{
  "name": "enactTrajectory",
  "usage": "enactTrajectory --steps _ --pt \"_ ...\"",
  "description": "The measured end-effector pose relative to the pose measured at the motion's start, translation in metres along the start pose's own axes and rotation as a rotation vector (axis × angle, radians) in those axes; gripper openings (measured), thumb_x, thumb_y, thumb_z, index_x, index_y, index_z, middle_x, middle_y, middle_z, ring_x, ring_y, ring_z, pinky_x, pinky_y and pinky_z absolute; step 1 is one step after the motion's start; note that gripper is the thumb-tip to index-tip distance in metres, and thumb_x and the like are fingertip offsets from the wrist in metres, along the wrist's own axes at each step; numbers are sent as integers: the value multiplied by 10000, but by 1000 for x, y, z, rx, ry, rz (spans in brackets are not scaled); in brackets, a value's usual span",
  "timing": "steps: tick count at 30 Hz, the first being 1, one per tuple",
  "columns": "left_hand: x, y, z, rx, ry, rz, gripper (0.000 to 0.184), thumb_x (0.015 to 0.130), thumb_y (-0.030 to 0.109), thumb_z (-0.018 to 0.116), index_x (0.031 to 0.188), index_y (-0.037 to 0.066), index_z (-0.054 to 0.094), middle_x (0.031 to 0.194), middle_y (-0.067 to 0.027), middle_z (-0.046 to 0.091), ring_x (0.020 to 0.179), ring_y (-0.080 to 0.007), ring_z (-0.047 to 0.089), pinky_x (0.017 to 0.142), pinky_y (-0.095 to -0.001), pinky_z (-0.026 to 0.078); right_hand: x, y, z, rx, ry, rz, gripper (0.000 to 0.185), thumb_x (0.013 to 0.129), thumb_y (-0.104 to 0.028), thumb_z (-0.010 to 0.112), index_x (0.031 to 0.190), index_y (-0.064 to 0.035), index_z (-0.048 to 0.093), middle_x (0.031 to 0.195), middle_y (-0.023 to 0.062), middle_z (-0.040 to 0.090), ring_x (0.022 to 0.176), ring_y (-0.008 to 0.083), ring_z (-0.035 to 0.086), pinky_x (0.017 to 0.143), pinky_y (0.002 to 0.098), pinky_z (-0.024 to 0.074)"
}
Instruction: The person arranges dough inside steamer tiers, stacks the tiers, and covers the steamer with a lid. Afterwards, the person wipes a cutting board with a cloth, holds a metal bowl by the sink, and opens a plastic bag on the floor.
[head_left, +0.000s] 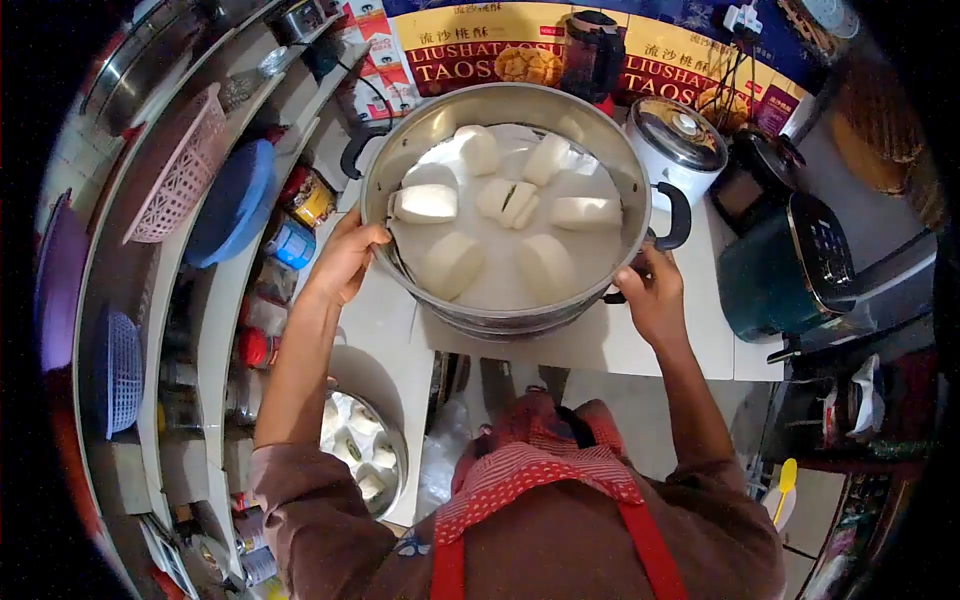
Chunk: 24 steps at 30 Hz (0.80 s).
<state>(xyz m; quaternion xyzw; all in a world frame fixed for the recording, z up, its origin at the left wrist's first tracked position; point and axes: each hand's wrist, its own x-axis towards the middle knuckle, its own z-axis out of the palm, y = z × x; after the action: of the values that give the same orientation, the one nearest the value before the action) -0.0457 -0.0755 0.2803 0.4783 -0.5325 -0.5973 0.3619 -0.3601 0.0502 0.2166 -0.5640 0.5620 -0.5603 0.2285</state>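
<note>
A large round metal steamer pot stands on the white counter, its top uncovered. Inside, several pale dough buns are spaced in a ring on a white liner, around a middle bun with a dark slit. At the pot's left side, my left hand grips the wall, thumb near the rim, other fingers partly hidden. My right hand is closed at the lower right side, beside a dark lower handle; the pot hides some fingertips. Black upper handles stick out above both hands.
Another metal tray of buns sits beside my left arm. Shelves with a pink basket, a blue basin and jars line the left. A rice cooker and a dark green appliance stand at the right.
</note>
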Motion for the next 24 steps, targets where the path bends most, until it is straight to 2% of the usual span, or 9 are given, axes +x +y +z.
enactTrajectory --steps 2,5,9,11,14,18,21,23,24 --pt "2 -5 -3 12 9 -1 576 630 61 514 1191 54 383 1030 -37 520 866 -105 483 718 -195 385 1 -9 1 36 24 75 343 716 -131 611 980 59 502 875 99 467 737 157 509 641 261 459" --pt "2 -7 -1 -73 -15 15 572 638 62 511 1196 63 382 1040 -40 511 896 -113 467 751 -211 375 0 -2 2 52 44 54 323 722 -122 603 975 54 505 873 98 463 740 154 507 642 261 464" --pt "-8 0 11 -29 32 1 558 661 81 504 1203 64 372 1049 -43 506 914 -119 459 761 -219 372 1 -1 -1 45 7 96 319 732 -109 589 990 55 496 875 94 459 746 152 509 660 267 461" --pt "-12 2 18 -58 49 10 630 663 82 467 1263 43 282 1185 -93 425 1082 -184 381 932 -282 261 3 4 -1 181 27 63 322 742 -97 576 1018 42 484 881 81 476 754 146 512 683 271 454" --pt "-7 -6 13 -1 32 0 624 722 151 486 1286 42 241 1238 -107 377 1134 -206 335 960 -295 220 5 6 -5 278 -16 101 327 756 -91 560 1051 20 474 910 70 504 767 138 514 694 274 447" --pt "-4 -12 7 82 147 36 636 774 261 516 1296 49 221 1242 -111 374 1127 -199 342 952 -311 227 6 8 -16 311 -79 129 336 771 -103 550 1075 10 463 928 68 526 789 127 512 683 264 444" --pt "-10 -5 5 79 186 83 652 801 337 512 1301 51 206 1242 -117 371 1118 -189 354 930 -322 256 5 7 -30 321 -47 173 279 781 -119 550 1019 17 501 870 58 549 745 105 517 636 237 438" --pt "-12 -3 1 90 236 169 630 808 323 510 1295 53 216 1235 -119 377 1100 -175 370 897 -318 289 6 7 -47 216 -55 225 208 786 -134 556 927 18 547 756 37 559 654 80 511 578 208 422" --pt "-14 -3 1 63 274 199 598 817 283 508 1286 41 228 1219 -113 390 1069 -170 396 874 -305 322 7 0 -53 195 -38 168 165 790 -142 557 855 8 574 673 20 549 581 66 493 541 198 410"
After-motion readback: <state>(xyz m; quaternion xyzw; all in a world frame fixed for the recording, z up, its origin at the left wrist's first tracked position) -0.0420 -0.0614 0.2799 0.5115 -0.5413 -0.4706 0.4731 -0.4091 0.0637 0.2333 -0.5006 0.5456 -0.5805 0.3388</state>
